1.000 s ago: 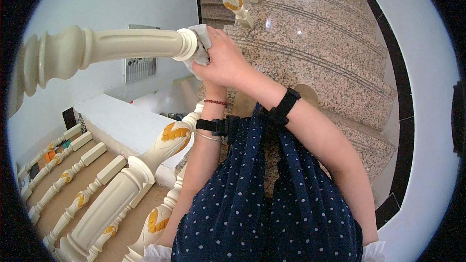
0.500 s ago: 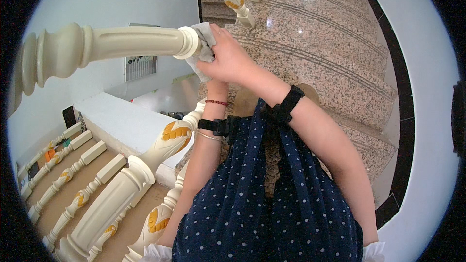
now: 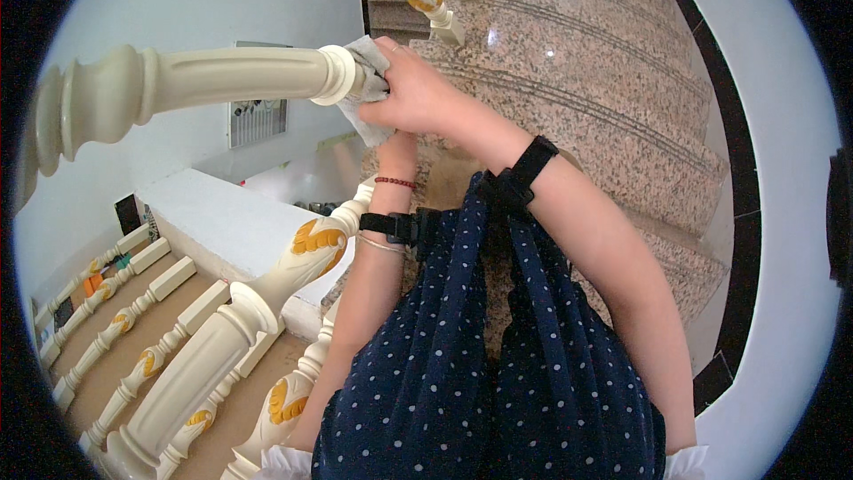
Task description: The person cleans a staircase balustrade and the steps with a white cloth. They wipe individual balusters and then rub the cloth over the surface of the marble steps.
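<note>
A grey cloth (image 3: 369, 80) is wrapped about the narrow part of a cream baluster (image 3: 240, 78), just past its ringed collar (image 3: 335, 76). My right hand (image 3: 413, 89) is closed on the cloth, its thumb and fingers pressing it against the turned wood. Directly below it, my left hand (image 3: 397, 149) reaches up to the cloth's lower side. Its fingers are hidden behind the cloth and my right hand, so their grip does not show. Another cream baluster with gold leaf carving (image 3: 317, 249) stands beside my left forearm.
Speckled pink stone steps (image 3: 577, 80) with dark grooved lines run up on the right, beside a white wall (image 3: 791, 213). Several more balusters (image 3: 138, 311) line a lower flight at the left. A white ledge (image 3: 222, 213) lies behind them. Framed pictures (image 3: 258, 111) hang on the far wall.
My right hand and the cloth have shifted slightly left and up around the baluster. My left wrist has risen a little with them. The cloth stays in my right hand.
</note>
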